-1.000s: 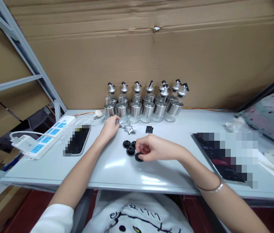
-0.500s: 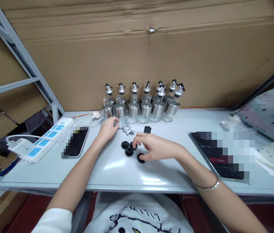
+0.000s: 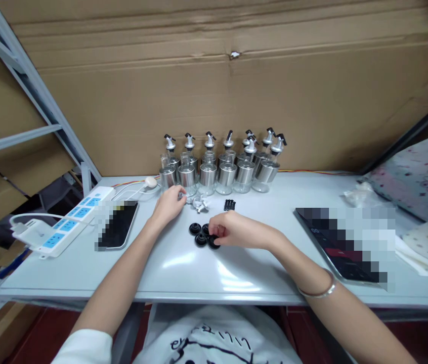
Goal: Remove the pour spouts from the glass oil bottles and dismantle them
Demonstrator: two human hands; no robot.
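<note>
My right hand [image 3: 226, 230] pinches a black ribbed stopper [image 3: 213, 242] between thumb and fingers, at the near right of a tight group of similar ones. Another black stopper [image 3: 201, 239] lies just left of it, and one [image 3: 195, 229] sits behind that; the far right one is partly covered by my fingers. Further back, my left hand [image 3: 171, 202] rests on the table with curled fingers around a silver pourer piece, mostly hidden. Loose silver pourer heads [image 3: 200, 203] lie right beside it. Small black levers [image 3: 229, 205] lie in a row to the right.
Glass bottles with steel sleeves [image 3: 208, 176] stand in rows against the cardboard wall [image 3: 214, 96], some topped with pourers. To the left are a power strip [image 3: 73, 220] and a phone [image 3: 119, 225]. A tablet-like device [image 3: 337, 247] and a plastic bag [image 3: 360, 194] lie right.
My right hand has moved left and slightly back, sliding the separate black stopper up against the others. My left hand has stayed nearly still by the pourer heads.
</note>
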